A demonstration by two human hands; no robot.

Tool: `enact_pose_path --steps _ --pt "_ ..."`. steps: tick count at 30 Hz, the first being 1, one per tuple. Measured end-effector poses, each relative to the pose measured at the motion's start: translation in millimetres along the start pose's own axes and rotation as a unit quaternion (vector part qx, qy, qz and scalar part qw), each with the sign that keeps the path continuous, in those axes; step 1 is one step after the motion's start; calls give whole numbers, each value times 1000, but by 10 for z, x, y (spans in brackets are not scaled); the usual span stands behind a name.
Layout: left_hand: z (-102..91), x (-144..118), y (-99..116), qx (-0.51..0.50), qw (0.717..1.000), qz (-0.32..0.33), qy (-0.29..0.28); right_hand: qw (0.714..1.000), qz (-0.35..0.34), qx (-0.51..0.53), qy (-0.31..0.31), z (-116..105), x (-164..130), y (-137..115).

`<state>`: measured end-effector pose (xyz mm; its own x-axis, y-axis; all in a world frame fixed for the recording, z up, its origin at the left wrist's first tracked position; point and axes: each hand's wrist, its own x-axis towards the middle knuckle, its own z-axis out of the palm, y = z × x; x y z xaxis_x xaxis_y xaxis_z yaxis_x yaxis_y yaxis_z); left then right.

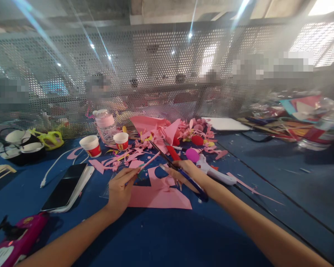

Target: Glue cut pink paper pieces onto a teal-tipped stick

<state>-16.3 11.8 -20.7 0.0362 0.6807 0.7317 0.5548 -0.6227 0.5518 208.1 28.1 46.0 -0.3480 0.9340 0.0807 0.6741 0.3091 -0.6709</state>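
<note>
Between the fingers of my left hand (121, 187) is a narrow pink paper strip (150, 160), its far end pointing up and right. My right hand (187, 174) is closed around a pair of scissors (180, 171) with dark blue handles. The scissor blades are apart and lie close to the strip's far end; whether they touch it I cannot tell. Beneath both hands lies a pink paper sheet (158, 197) with a rounded cut-out. A white glue gun (218, 175) rests to the right of my right hand.
Pink paper scraps (196, 129) are heaped at the back by a perforated metal screen (167, 78). Two paper cups (90, 145), a jar (105, 124) and a phone (66, 185) stand or lie left. A magenta device (28, 235) is front left; a plastic bottle (324, 128) lies right.
</note>
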Motion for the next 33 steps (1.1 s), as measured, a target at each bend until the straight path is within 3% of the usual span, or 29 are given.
enact_pose_path --steps 12,16,23,33 --pt "16 -4 10 -6 1000 10 -11 998 14 -32 -43 -136 -38 -82" --pt "18 -2 23 -6 1000 7 -16 997 38 -5 -60 -106 -17 -26" --pt "21 -4 28 -5 1000 28 -14 994 17 55 -94 -107 -82 -12" --pt "28 -13 24 8 999 47 -14 995 18 46 -86 -84 -90 4"
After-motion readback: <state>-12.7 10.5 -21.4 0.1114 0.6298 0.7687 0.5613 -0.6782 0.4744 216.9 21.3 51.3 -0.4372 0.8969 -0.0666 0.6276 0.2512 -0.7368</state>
